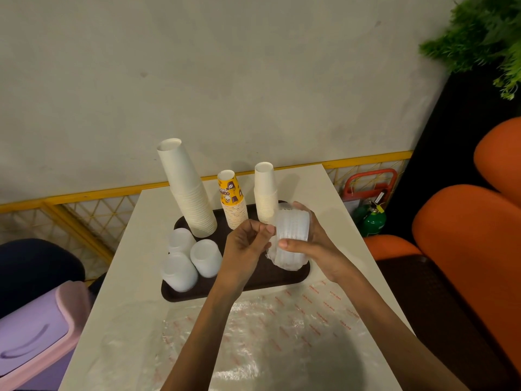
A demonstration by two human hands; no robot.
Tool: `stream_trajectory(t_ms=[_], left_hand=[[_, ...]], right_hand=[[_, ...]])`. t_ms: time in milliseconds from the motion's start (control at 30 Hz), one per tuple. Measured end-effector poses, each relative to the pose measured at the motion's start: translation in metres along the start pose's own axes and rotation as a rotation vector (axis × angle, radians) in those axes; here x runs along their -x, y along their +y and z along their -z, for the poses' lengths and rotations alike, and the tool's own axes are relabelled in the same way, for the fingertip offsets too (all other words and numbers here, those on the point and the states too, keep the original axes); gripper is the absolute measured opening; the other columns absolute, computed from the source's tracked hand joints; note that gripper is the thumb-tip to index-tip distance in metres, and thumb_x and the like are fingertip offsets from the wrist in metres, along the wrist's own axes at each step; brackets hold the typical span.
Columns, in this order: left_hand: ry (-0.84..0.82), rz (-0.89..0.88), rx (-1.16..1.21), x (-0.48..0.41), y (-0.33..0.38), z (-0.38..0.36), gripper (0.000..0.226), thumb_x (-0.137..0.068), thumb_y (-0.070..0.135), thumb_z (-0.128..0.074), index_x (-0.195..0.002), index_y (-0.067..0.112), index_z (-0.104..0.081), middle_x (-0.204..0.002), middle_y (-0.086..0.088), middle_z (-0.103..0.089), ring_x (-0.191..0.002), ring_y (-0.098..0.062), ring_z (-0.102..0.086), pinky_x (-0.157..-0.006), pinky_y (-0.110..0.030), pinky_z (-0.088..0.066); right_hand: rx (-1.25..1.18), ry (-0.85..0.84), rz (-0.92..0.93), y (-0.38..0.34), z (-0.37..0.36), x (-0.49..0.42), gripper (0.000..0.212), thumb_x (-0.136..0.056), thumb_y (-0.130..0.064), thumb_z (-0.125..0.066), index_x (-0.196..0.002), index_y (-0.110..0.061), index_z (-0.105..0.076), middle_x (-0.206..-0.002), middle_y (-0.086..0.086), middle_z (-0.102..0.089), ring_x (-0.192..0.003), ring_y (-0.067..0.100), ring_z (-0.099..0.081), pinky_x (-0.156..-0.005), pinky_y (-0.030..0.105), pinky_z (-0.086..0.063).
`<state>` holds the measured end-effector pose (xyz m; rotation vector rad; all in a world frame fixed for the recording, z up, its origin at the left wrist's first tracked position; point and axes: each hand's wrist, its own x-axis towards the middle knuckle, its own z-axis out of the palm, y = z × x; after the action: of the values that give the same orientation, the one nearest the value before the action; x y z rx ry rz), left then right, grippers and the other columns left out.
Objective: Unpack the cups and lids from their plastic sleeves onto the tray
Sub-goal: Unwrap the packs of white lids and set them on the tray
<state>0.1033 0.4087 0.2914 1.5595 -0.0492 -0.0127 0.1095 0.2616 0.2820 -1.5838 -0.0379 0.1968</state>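
A white worktop [135,277] is standing against a grey wall [197,80], an orange seat [465,235] sitting near its right edge, and its brown tray [270,280] is carrying white cup stacks [191,198] and yellow printed cups [232,201], their lettering blurred. Over the tray's right half the right hand [313,244] is gripping a stack of clear lids [293,235] while the left hand [245,244] is pinching its plastic sleeve [272,249]. Emptied sleeves [282,328] with unreadable red print are covering the near worktop.

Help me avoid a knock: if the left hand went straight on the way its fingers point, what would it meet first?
The lid stack held by the right hand: the left hand points at it and seems to pinch its sleeve. Depth is unclear, but nothing shows between them.
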Motion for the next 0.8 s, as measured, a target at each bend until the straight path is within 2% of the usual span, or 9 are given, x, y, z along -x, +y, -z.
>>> stream_trajectory(t_ms=[67,133,300,433,500,567,667,733,800], left_hand=[[0.035,-0.042,-0.085,0.0,-0.002,0.0,0.016,-0.091,0.006,-0.057,-0.077,0.014,-0.059,-0.076,0.014,-0.069,-0.082,-0.006,-0.066,-0.077,-0.022,-0.054],[0.08,-0.058,-0.129,0.001,-0.004,-0.001,0.018,-0.091,0.004,-0.057,-0.077,0.015,-0.058,-0.074,0.013,-0.069,-0.08,-0.002,-0.067,-0.078,-0.022,-0.055],[0.088,-0.013,0.024,0.004,0.001,-0.006,0.004,-0.093,0.013,-0.056,-0.094,0.017,-0.056,-0.091,0.002,-0.066,-0.085,-0.009,-0.067,-0.071,-0.021,-0.056],[0.069,0.06,0.01,0.003,0.0,-0.01,0.018,-0.087,0.016,-0.064,-0.103,0.012,-0.06,-0.102,-0.001,-0.065,-0.102,-0.018,-0.063,-0.082,-0.028,-0.057],[0.05,0.119,0.06,0.004,-0.001,-0.01,0.014,-0.089,0.017,-0.061,-0.102,0.012,-0.063,-0.108,-0.005,-0.066,-0.107,-0.02,-0.062,-0.084,-0.027,-0.056],[0.045,0.168,0.076,0.004,-0.003,-0.009,0.011,-0.092,0.023,-0.057,-0.098,0.019,-0.065,-0.111,-0.005,-0.066,-0.108,-0.018,-0.06,-0.081,-0.021,-0.054],[0.036,0.209,0.05,0.009,-0.007,-0.01,0.015,-0.09,0.033,-0.056,-0.1,0.025,-0.064,-0.116,-0.003,-0.063,-0.111,-0.018,-0.057,-0.085,-0.025,-0.052],[-0.004,0.251,0.08,0.012,-0.008,-0.011,0.021,-0.088,0.037,-0.056,-0.105,0.027,-0.062,-0.121,-0.002,-0.06,-0.114,-0.018,-0.056,-0.087,-0.028,-0.052],[-0.052,0.291,0.14,0.012,-0.007,-0.008,0.03,-0.084,0.042,-0.057,-0.109,0.026,-0.061,-0.123,-0.002,-0.06,-0.114,-0.018,-0.057,-0.085,-0.03,-0.054]], right_hand=[[-0.01,0.004,0.003,0.001,0.002,-0.001,0.07,-0.079,-0.006,-0.071,-0.129,-0.028,-0.028,-0.125,-0.007,-0.039,-0.123,0.015,-0.04,-0.107,0.038,-0.037],[-0.02,0.012,0.009,0.002,0.004,-0.001,0.067,-0.08,-0.004,-0.069,-0.127,-0.028,-0.028,-0.124,-0.007,-0.04,-0.121,0.015,-0.041,-0.106,0.036,-0.038],[0.025,0.021,0.014,0.003,0.003,-0.002,0.069,-0.079,-0.004,-0.07,-0.128,-0.028,-0.028,-0.112,-0.024,-0.039,-0.106,0.005,-0.045,-0.095,0.025,-0.039],[0.028,0.012,0.009,0.002,0.002,0.0,0.069,-0.079,-0.001,-0.07,-0.128,-0.026,-0.029,-0.114,-0.022,-0.04,-0.103,0.002,-0.048,-0.082,0.012,-0.046],[0.033,0.004,0.003,0.002,0.0,0.001,0.071,-0.079,-0.001,-0.069,-0.132,-0.023,-0.029,-0.122,-0.013,-0.041,-0.11,0.007,-0.047,-0.094,0.021,-0.045],[0.026,0.029,-0.009,0.002,-0.003,0.0,0.076,-0.079,-0.002,-0.07,-0.14,-0.016,-0.027,-0.134,0.001,-0.04,-0.124,0.017,-0.042,-0.109,0.038,-0.037],[-0.041,0.022,-0.036,0.003,-0.004,0.002,0.086,-0.07,-0.015,-0.08,-0.139,-0.019,-0.029,-0.136,0.008,-0.041,-0.128,0.025,-0.042,-0.109,0.048,-0.037],[-0.085,0.005,-0.053,0.003,-0.003,0.003,0.08,-0.063,-0.022,-0.076,-0.131,-0.025,-0.034,-0.13,0.004,-0.045,-0.126,0.025,-0.044,-0.107,0.05,-0.039],[-0.112,-0.01,-0.056,0.006,-0.001,0.003,0.084,-0.06,-0.021,-0.083,-0.128,-0.028,-0.035,-0.124,-0.002,-0.048,-0.123,0.022,-0.046,-0.105,0.047,-0.042]])
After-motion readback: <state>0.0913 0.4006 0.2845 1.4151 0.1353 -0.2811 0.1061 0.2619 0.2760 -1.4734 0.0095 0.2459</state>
